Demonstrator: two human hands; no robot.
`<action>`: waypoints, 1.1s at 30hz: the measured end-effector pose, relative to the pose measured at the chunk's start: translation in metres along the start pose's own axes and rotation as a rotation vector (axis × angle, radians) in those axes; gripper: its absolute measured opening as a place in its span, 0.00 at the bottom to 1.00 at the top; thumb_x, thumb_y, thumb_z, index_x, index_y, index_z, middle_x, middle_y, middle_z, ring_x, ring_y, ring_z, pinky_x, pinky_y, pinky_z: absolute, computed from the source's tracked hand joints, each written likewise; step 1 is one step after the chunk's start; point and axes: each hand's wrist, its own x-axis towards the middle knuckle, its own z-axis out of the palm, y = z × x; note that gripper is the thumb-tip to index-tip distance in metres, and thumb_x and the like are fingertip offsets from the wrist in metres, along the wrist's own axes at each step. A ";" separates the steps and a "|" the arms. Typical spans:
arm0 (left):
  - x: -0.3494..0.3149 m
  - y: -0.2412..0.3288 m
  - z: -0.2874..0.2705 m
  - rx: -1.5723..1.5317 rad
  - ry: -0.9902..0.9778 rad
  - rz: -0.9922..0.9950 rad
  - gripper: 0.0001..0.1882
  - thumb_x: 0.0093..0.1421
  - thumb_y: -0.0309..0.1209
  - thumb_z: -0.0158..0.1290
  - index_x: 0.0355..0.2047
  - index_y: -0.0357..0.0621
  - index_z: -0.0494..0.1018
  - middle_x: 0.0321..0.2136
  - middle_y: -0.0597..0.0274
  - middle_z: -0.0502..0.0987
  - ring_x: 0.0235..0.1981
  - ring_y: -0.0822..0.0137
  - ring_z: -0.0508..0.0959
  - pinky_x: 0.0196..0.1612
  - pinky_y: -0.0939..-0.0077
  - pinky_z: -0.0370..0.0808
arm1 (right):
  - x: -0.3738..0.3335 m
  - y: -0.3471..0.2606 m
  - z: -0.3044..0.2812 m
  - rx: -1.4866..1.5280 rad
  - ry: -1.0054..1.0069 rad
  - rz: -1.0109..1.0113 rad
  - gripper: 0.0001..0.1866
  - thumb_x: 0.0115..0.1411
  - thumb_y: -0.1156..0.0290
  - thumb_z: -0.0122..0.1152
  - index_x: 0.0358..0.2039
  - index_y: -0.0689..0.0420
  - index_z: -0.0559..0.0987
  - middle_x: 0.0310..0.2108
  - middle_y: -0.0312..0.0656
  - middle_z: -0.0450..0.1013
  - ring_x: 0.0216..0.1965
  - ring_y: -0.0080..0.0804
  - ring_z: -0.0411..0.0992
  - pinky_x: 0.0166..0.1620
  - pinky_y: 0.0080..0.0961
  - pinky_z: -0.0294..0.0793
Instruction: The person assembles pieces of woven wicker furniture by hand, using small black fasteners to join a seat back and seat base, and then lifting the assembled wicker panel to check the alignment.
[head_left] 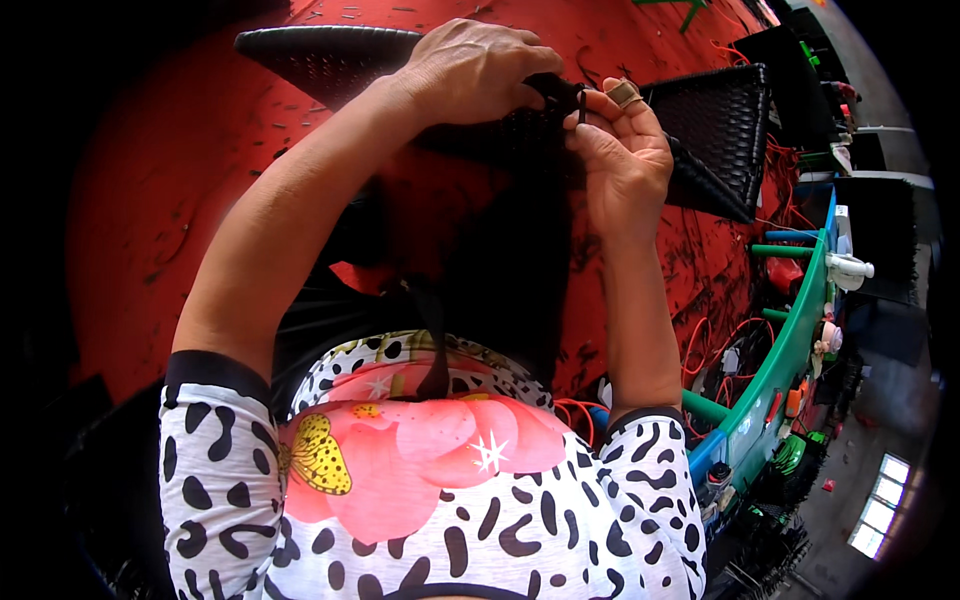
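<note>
A black woven wicker piece (712, 135) lies across in front of me, with one wing reaching far left and another to the right. My left hand (480, 70) is bent over its middle, fingers curled round the dark edge there. Close beside it, my right hand (625, 160) pinches a thin black strip (582, 106) between thumb and forefinger. The strip stands upright at the weave. Tan tape (623, 94) wraps one finger of my right hand. Shadow hides where the strip meets the wicker, and the tips of my left fingers are partly hidden.
The red floor (150, 240) is strewn with small dark scraps. At the right stands a long green and blue bench (775, 350) with small items on it. Orange-red hoses (697, 345) lie coiled underneath. More black woven panels (875, 240) stand beyond the bench.
</note>
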 end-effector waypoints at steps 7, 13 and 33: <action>0.001 0.008 -0.012 -0.036 0.008 0.060 0.16 0.51 0.38 0.56 0.37 0.45 0.72 0.32 0.56 0.76 0.37 0.54 0.77 0.38 0.58 0.72 | -0.001 0.003 -0.015 0.220 -0.179 0.156 0.15 0.53 0.86 0.57 0.44 0.66 0.72 0.33 0.43 0.73 0.32 0.28 0.74 0.35 0.19 0.75; 0.000 0.002 -0.005 -0.074 0.065 0.128 0.16 0.50 0.37 0.57 0.39 0.46 0.72 0.32 0.58 0.75 0.38 0.55 0.77 0.40 0.59 0.72 | 0.002 -0.003 0.013 -0.067 -0.077 -0.211 0.10 0.48 0.89 0.62 0.32 0.65 0.75 0.29 0.40 0.74 0.29 0.24 0.73 0.33 0.18 0.76; 0.010 0.010 -0.011 -0.057 0.184 -0.014 0.16 0.48 0.43 0.59 0.34 0.49 0.76 0.31 0.64 0.77 0.36 0.59 0.78 0.39 0.64 0.73 | 0.087 -0.038 0.033 -0.345 -0.051 -0.077 0.08 0.50 0.88 0.57 0.26 0.60 0.73 0.19 0.37 0.71 0.14 0.18 0.67 0.16 0.15 0.64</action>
